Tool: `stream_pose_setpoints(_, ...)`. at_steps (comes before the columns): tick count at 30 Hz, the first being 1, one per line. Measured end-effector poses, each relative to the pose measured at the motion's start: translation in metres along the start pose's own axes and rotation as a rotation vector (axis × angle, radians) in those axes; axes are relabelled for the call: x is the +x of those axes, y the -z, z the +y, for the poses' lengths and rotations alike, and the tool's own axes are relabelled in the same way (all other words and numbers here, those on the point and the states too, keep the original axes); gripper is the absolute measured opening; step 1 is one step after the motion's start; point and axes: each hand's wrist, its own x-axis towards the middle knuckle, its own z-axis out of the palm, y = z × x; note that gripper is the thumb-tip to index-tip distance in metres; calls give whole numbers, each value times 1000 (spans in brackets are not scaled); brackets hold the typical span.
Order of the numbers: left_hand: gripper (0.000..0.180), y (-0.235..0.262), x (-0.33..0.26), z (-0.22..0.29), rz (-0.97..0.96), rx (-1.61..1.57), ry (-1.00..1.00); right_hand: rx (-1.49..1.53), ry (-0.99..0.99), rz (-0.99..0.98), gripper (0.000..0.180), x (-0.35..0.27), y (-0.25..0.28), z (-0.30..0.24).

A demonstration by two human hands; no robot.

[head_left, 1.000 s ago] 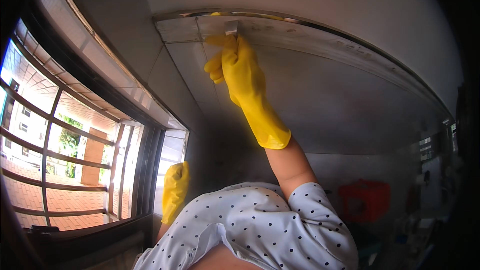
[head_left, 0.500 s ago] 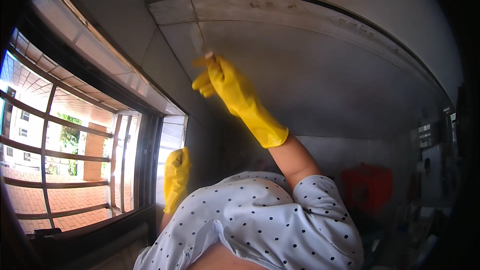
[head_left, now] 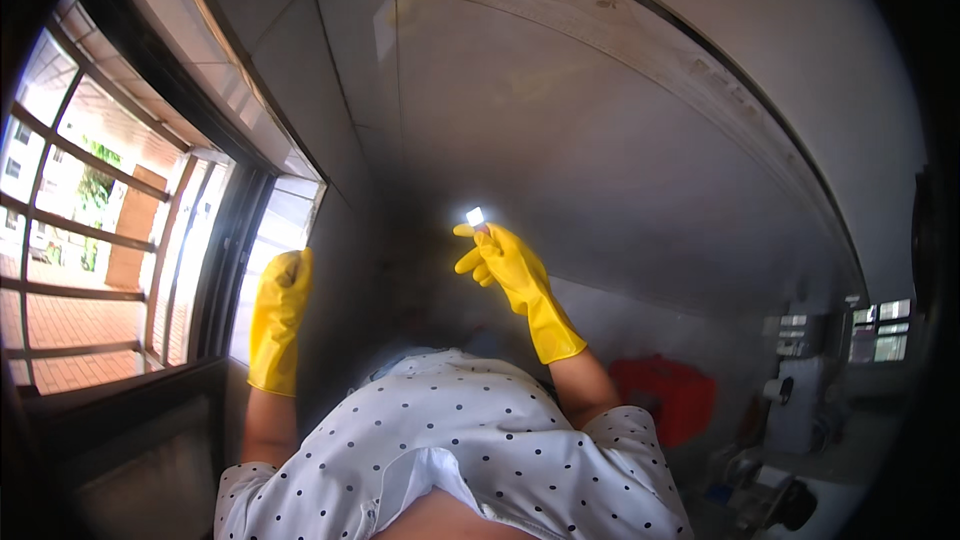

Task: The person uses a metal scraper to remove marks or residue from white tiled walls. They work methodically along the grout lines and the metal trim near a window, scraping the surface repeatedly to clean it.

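Note:
Both my hands wear yellow rubber gloves. My right hand [head_left: 508, 265], in the middle of the view, pinches a small flat piece [head_left: 475, 215] that glares white, too bright to name. Its other fingers stick out to the left. The piece stands apart from the tiled wall [head_left: 540, 90]. Over on the left, beside the window edge, my left hand [head_left: 279, 305] is raised with its fingers curled closed. Whatever may lie inside that fist is hidden.
A barred window [head_left: 90, 240] fills the left side, with brick paving outside. Along the upper wall runs a stained pale band [head_left: 600, 10]. A red object [head_left: 665, 398] sits low to the right of my right arm, near a dim cluttered surface [head_left: 790, 480].
My right hand has come down and slightly right, away from the upper wall, with the small piece still in its fingers. The view has shifted, and my left hand shows farther left and higher.

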Motion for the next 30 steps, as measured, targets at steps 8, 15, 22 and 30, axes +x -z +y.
stream_pose_setpoints(8, 24, -5, -2, 18, 133, 240, -142, -45, 343, 194, 47, -15, 55, -50)
stream_pose_setpoints(15, 24, -12, 7, -4, 99, 407, -337, -6, 744, 469, 37, 5, 59, -137)
stream_pose_setpoints(22, 26, -20, 10, -16, 153, 453, -395, 47, 800, 493, 38, 15, 58, -144)
stream_pose_setpoints(30, 28, -19, 9, -19, 130, 428, -364, 75, 799, 466, 41, 12, 61, -143)
